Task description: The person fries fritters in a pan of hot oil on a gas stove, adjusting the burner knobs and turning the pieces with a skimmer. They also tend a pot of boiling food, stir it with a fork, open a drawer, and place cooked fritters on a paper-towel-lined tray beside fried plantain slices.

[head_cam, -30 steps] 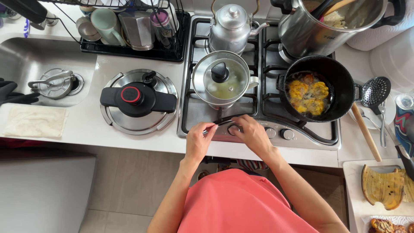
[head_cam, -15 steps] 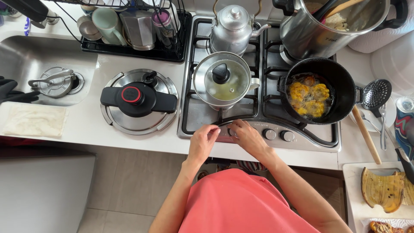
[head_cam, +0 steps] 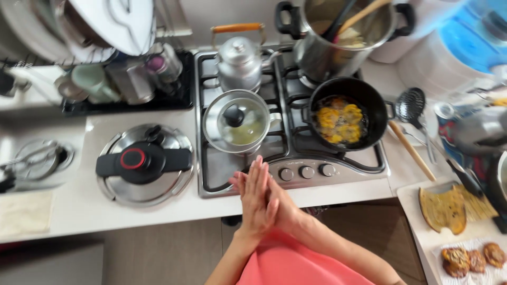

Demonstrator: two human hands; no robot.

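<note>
Both my hands are pressed flat together, palm to palm, fingers straight and pointing toward the stove (head_cam: 211, 174): my left hand (head_cam: 256, 198) lies in front, and my right hand (head_cam: 282, 208) shows only as a strip of palm and wrist behind it. They hold nothing. My fingertips (head_cam: 258, 161) reach over the stove's front edge, just left of the three control knobs (head_cam: 306, 172), apart from them as far as I can tell, since the view is a little blurred.

Behind my fingertips on the stove stands a small steel pot with a glass lid (head_cam: 237, 122) and a black knob. Right of that pot sits a black frying pot (head_cam: 346, 113) with yellow fritters in oil. Behind the lidded pot stands a metal kettle (head_cam: 238, 63), and right of the kettle a tall steel stockpot (head_cam: 340, 39) with utensils in it.

Left of the stove, on the white counter (head_cam: 74, 208), lies a pressure-cooker lid (head_cam: 142, 161) with a black handle and red button. Right of the stove rest a black skimmer (head_cam: 411, 105) and a wooden spoon handle (head_cam: 412, 150).
</note>
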